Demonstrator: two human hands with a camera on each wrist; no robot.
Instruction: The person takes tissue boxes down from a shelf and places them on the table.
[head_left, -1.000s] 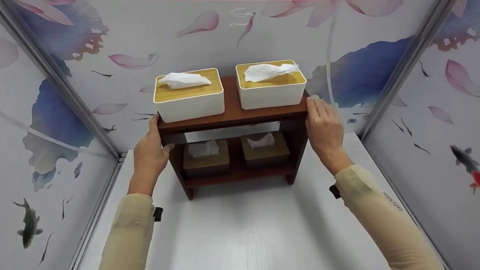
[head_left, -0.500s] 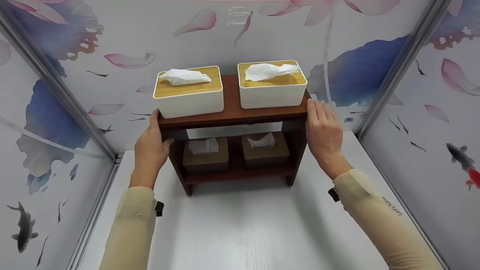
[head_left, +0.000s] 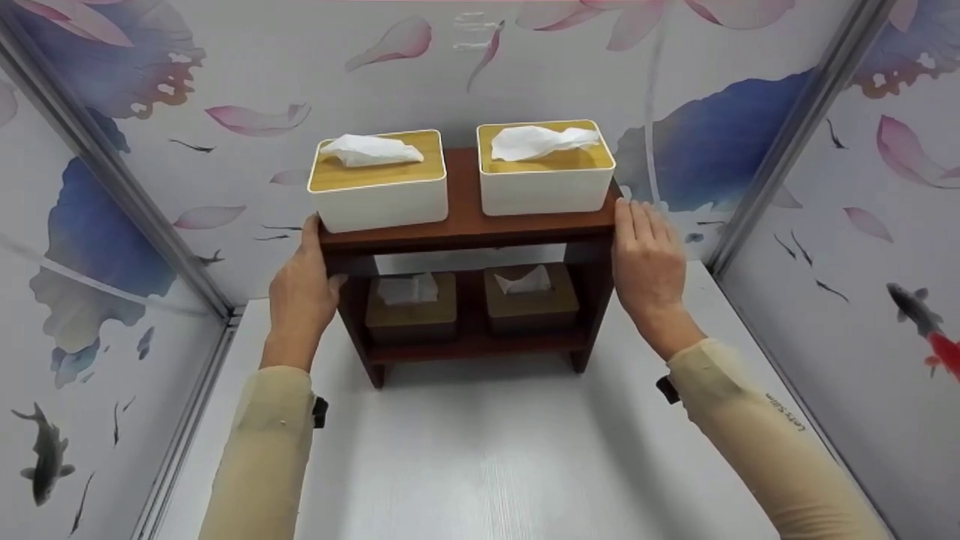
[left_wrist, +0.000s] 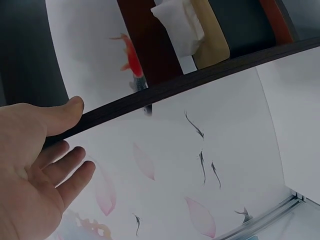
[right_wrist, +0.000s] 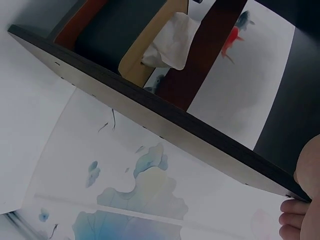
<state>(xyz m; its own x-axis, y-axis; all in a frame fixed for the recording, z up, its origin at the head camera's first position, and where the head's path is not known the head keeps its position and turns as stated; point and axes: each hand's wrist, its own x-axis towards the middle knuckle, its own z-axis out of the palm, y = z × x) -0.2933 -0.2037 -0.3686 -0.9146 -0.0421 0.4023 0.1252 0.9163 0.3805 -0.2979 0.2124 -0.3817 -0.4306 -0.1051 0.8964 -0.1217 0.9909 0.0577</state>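
Observation:
A dark reddish-brown two-tier shelf point(head_left: 463, 226) stands on the white surface near the back wall. At its left end, my left hand point(head_left: 300, 304) grips the side panel point(left_wrist: 165, 92), with the thumb on the inner face and the fingers outside. My right hand point(head_left: 649, 270) holds the right side panel point(right_wrist: 215, 142) in the same way; in the right wrist view it is partly cut off. On top sit two white tissue boxes, a left one point(head_left: 379, 204) and a right one point(head_left: 546, 193), both with wooden lids and a tissue sticking out.
Two darker tissue boxes with wooden lids, one at left point(head_left: 411, 319) and one at right point(head_left: 531, 304), sit on the lower tier. White panels with painted petals, leaves and fish enclose the white surface point(head_left: 480, 450) at the back and both sides.
The shelf's left end has shifted slightly back toward the wall with my left hand, so its front stands straighter. The right end has barely moved. Both hands keep their hold.

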